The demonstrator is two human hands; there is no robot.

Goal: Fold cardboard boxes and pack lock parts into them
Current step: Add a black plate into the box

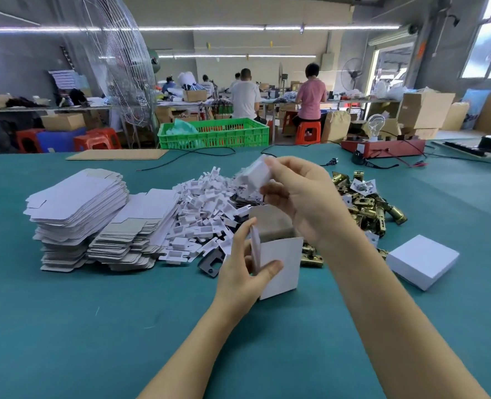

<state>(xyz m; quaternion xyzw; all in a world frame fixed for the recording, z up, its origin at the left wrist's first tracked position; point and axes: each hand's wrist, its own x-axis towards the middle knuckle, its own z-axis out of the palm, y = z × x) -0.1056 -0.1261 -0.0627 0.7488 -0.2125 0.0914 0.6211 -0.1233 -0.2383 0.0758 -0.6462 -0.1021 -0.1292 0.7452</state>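
My left hand grips an open white cardboard box upright near the table's middle, thumb on its front face and fingers along the left side flap. Its grey inside faces up. My right hand hovers just above the box opening and pinches a small white cardboard insert, which is blurred. Brass lock parts lie heaped to the right, partly hidden behind my right hand and forearm. A closed white box lies flat at the right.
Stacks of flat box blanks stand at the left on the green table. A heap of white inserts lies behind the held box. A red tester with a bulb, cables and a green crate are farther back.
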